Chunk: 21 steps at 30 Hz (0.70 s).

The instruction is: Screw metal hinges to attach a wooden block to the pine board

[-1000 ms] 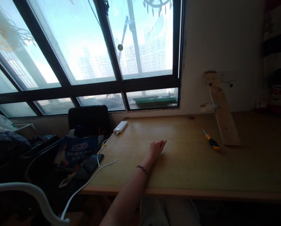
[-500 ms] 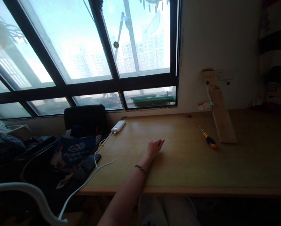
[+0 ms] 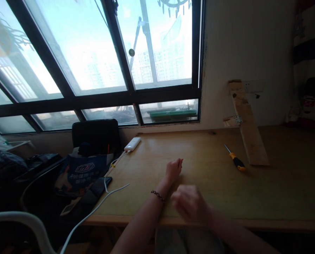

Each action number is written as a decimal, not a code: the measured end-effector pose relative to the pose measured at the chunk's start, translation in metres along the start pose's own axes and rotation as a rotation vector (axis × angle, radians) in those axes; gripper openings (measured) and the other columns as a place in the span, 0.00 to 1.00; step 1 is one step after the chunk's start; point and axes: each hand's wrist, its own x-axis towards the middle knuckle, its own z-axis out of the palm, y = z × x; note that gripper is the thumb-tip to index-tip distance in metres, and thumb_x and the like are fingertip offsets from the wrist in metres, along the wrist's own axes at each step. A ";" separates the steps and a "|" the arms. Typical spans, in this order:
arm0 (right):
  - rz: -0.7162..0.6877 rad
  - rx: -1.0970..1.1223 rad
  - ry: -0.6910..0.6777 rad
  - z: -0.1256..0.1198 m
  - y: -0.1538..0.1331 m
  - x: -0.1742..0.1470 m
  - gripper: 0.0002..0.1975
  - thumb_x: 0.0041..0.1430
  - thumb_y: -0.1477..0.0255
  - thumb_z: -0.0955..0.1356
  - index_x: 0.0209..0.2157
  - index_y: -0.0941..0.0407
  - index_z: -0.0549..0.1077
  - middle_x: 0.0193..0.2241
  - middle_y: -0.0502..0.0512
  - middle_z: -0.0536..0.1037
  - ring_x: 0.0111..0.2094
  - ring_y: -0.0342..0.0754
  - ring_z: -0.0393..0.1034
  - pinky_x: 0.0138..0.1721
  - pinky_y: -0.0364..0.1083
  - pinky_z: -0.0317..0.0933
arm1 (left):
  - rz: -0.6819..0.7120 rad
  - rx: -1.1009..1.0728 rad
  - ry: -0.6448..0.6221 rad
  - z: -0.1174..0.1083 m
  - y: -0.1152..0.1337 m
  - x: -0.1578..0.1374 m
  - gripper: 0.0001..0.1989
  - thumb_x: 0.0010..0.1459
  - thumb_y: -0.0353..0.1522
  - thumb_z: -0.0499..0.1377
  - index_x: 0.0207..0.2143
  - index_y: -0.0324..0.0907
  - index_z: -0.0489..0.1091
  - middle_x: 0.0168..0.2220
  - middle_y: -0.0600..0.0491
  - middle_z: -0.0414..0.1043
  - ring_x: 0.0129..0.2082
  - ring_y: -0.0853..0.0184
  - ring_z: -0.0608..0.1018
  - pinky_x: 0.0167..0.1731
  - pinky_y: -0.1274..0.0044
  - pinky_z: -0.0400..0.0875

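Observation:
My left hand (image 3: 174,169) rests on the wooden tabletop (image 3: 147,158) with its fingers curled in. Whatever it may hold is hidden inside the fist. A braided bracelet (image 3: 157,195) circles that wrist. Nearer the front edge, my right hand (image 3: 190,203) hovers beside the left forearm, bent and smeared by motion, so its grip is unclear. A screwdriver (image 3: 236,161) with a yellow and black handle lies to the right, apart from both hands. Behind it a wooden board (image 3: 254,137) leans against the wall, with a metal hinge (image 3: 238,120) joining a short wood piece (image 3: 230,122) to it.
A white power bank (image 3: 132,144) with a white cable (image 3: 117,189) lies along the table's left edge. A dark phone-like slab (image 3: 104,185) overhangs there. Left of the table stand a black chair (image 3: 95,130) and a blue bag (image 3: 80,173). Windows line the back.
My right hand has come into view from the lower right, over the front of the table. The left hand stays almost in place. The view has shifted slightly.

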 end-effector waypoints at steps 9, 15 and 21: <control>0.591 -0.063 0.537 -0.019 0.129 0.008 0.16 0.61 0.61 0.56 0.30 0.56 0.68 0.24 0.54 0.73 0.25 0.47 0.68 0.28 0.44 0.58 | 0.045 -0.506 0.059 0.009 0.025 -0.003 0.19 0.58 0.31 0.50 0.52 0.43 0.62 0.53 0.49 0.67 0.53 0.66 0.68 0.54 0.70 0.61; 0.584 0.237 0.623 -0.007 0.140 0.010 0.22 0.60 0.55 0.57 0.48 0.54 0.63 0.47 0.60 0.70 0.48 0.52 0.65 0.49 0.51 0.60 | -0.234 -0.769 0.076 0.043 0.044 0.015 0.23 0.60 0.36 0.48 0.57 0.44 0.57 0.55 0.47 0.64 0.53 0.64 0.68 0.50 0.73 0.65; 0.544 0.391 0.460 -0.005 0.141 0.009 0.29 0.58 0.52 0.57 0.56 0.53 0.59 0.58 0.59 0.59 0.60 0.52 0.50 0.60 0.55 0.44 | -0.295 -0.629 0.182 0.072 0.072 0.008 0.25 0.62 0.34 0.35 0.61 0.50 0.48 0.60 0.50 0.56 0.62 0.65 0.53 0.56 0.67 0.58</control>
